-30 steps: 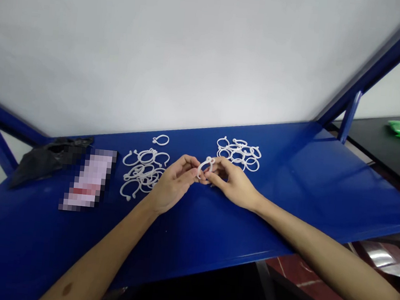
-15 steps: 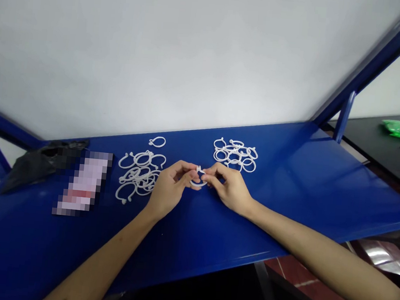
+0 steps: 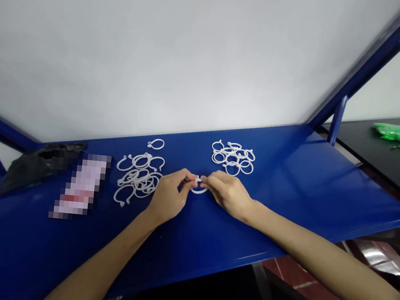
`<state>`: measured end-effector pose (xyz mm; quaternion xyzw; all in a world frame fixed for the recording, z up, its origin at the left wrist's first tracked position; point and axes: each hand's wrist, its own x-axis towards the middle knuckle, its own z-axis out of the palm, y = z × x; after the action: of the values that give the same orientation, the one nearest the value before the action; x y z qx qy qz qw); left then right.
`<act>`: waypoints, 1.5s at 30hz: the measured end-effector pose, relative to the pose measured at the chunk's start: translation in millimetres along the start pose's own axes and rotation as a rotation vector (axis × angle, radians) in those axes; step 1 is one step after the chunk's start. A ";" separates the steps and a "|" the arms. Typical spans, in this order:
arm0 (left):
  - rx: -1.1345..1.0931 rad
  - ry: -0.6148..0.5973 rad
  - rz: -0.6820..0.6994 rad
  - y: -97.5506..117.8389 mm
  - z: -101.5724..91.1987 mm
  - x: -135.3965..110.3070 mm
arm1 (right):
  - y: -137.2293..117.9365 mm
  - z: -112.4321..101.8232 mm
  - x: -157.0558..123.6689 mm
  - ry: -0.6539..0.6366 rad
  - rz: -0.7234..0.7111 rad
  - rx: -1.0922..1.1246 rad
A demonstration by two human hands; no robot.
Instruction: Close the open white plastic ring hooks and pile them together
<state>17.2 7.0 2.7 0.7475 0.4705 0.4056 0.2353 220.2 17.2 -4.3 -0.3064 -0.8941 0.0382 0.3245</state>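
Between my hands is a white plastic ring [image 3: 199,191] with small knobs at its ends, low over the blue tabletop [image 3: 191,243]. My left hand [image 3: 171,193] pinches it near the knobs from the left. From the right, my right hand [image 3: 230,193] pinches the same end between thumb and fingers, which partly hide it. Left of my left hand lies a pile of open white rings [image 3: 140,177], their ends apart. A group of closed white rings [image 3: 233,157] lies beyond my right hand. One single white ring [image 3: 157,144] sits behind the left pile.
A blurred-out pinkish rectangular item [image 3: 82,183] lies on the left, in front of a black plastic bag [image 3: 39,165]. Blue frame bars [image 3: 337,121] rise at both ends of the table. A green bagged item [image 3: 397,133] rests on a black table [image 3: 370,147] at right.
Both hands stay on the ring; my fingers have shifted slightly, with the right fingers now bent further over its knobbed end. The camera view has tilted a little.
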 end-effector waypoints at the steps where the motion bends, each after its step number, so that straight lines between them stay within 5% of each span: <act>1: 0.007 0.002 0.010 0.8 0.1 0.0 | 0.5 0.2 0.1 -0.002 0.007 -0.013; 19: 0.021 0.118 0.076 2.9 2.2 -2.4 | -4.9 -4.9 4.2 -0.019 0.021 -0.087; 26: 0.099 0.086 0.161 2.0 1.9 -4.7 | -3.7 -7.6 3.7 -0.045 -0.148 -0.153; 31: 0.385 0.018 0.141 -7.5 -3.1 7.0 | 10.2 -15.8 15.7 0.057 0.060 -0.214; 36: 0.852 0.062 -0.046 -24.6 -21.7 16.4 | 45.1 -26.5 16.1 0.069 0.304 -0.334; 45: 1.081 -0.061 -0.138 -33.1 -33.3 15.9 | 59.6 -17.9 9.3 -0.020 0.330 -0.392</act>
<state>-23.8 35.0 3.2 0.7409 0.6527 0.0676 -0.1429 256.6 68.5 -0.9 -0.5049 -0.8253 -0.0805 0.2396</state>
